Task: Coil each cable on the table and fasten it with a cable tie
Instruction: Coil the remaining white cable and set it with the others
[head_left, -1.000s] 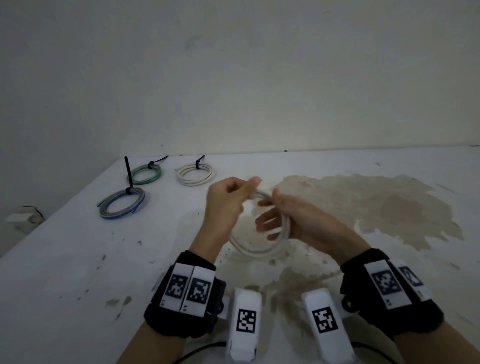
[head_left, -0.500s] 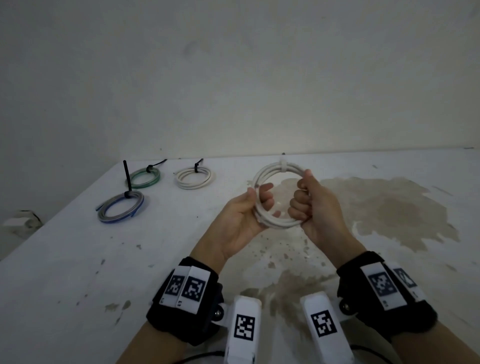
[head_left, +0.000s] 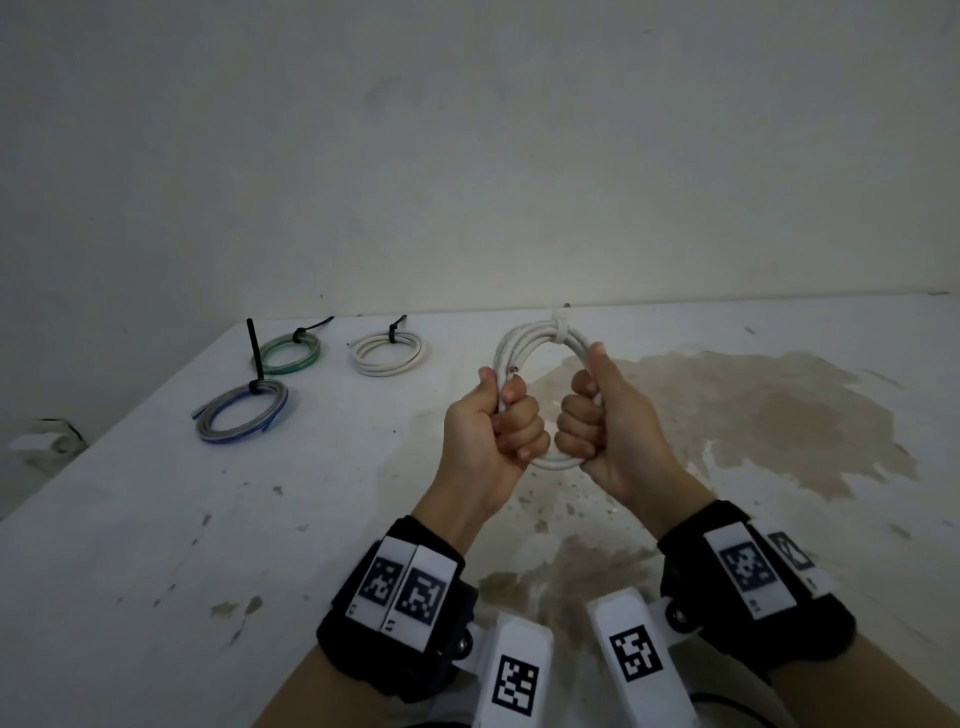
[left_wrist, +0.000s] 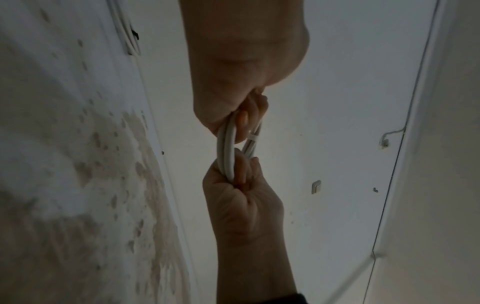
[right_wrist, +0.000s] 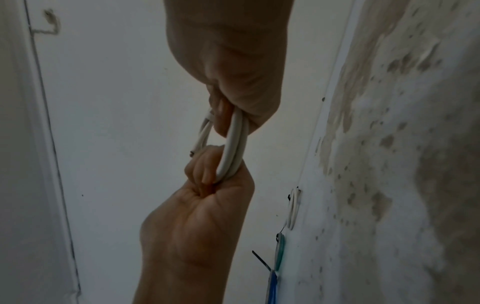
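Observation:
I hold a coiled white cable (head_left: 524, 338) upright above the table (head_left: 156, 519). A white cable tie (head_left: 560, 325) sits round its top. My left hand (head_left: 501, 421) grips the coil's left side in a fist, and my right hand (head_left: 589, 415) grips the right side, thumb up along the cable. The fists nearly touch, and the coil's lower arc shows beneath them. In the left wrist view the cable (left_wrist: 227, 152) runs between my left hand (left_wrist: 233, 102) and right hand (left_wrist: 239, 185). The right wrist view shows the cable (right_wrist: 235, 142) in the same two-fisted grip.
Three tied coils lie at the table's far left: a green one (head_left: 290, 353), a white one (head_left: 390, 354) and a grey-blue one (head_left: 243, 418), each with a black tie. A large brown stain (head_left: 753, 415) marks the tabletop on the right. A wall stands behind.
The coil went from lying low over the table to standing upright, higher and farther out. Both hands shifted from fingertip handling to full fists on its two sides.

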